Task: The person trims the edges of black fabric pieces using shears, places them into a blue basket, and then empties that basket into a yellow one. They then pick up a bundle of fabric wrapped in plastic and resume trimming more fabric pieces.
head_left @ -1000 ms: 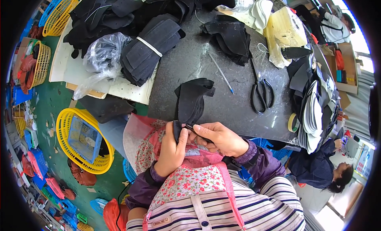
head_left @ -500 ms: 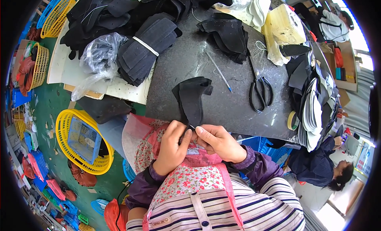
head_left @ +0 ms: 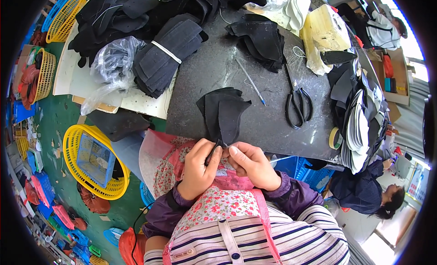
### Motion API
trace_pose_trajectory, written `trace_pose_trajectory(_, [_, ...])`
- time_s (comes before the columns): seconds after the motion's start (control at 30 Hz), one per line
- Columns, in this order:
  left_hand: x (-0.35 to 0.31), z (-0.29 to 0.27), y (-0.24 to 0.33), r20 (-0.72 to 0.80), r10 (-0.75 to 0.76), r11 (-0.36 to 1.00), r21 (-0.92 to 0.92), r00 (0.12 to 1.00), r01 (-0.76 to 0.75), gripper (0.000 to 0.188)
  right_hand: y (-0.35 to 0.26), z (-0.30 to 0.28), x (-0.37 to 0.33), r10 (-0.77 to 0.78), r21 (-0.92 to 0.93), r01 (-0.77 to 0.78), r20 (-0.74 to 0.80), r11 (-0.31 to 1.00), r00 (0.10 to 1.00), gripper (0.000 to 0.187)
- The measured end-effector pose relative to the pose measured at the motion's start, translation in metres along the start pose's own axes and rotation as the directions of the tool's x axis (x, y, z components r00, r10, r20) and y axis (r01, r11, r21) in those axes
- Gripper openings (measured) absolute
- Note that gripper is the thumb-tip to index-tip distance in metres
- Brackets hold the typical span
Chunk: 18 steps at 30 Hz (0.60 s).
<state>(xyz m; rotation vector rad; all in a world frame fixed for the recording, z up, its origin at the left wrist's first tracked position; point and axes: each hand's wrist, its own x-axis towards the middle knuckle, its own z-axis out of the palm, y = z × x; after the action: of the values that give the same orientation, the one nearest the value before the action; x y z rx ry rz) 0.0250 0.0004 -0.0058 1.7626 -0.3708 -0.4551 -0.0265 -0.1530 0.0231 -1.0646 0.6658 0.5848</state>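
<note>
I see the black cloth pieces [head_left: 223, 112] at mid-frame, fanned wider to the right than 0.5 s ago. The left hand [head_left: 200, 164] pinches their lower end; the right hand [head_left: 256, 165] is just beside it, its grip unclear to me.

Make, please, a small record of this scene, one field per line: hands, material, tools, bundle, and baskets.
Left hand: grips the lower end of a fanned stack of black cut pieces
Right hand: fingers near that end; grip unclear
Stack position: reaching over the near edge of the dark worktop
Tools: black-handled scissors, right of a pen
Bundle: black pieces bound by a white band
Baskets: blue one inside a yellow one
</note>
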Motion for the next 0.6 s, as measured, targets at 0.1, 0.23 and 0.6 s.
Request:
trace_pose_trajectory(0.1, [0.001, 0.002, -0.001, -0.013, 0.035, 0.999, 0.013, 0.999, -0.035, 0.011, 0.012, -0.001, 0.0, -0.44, -0.503, 0.373, -0.016, 0.779, 0.898, 0.024])
trace_pose_trajectory(0.23, [0.004, 0.005, 0.0, -0.008, 0.086, 0.996, 0.037, 0.996, -0.085, 0.011, 0.014, -0.001, 0.003, -0.617, -0.654, 0.459, -0.014, 0.601, 0.787, 0.022])
trace_pose_trajectory(0.6, [0.007, 0.001, 0.002, 0.111, 0.021, 0.998, -0.063, 0.994, -0.014, 0.01, 0.002, -0.006, 0.003, -0.71, -0.76, 0.5, 0.072, 0.416, 0.7, 0.019])
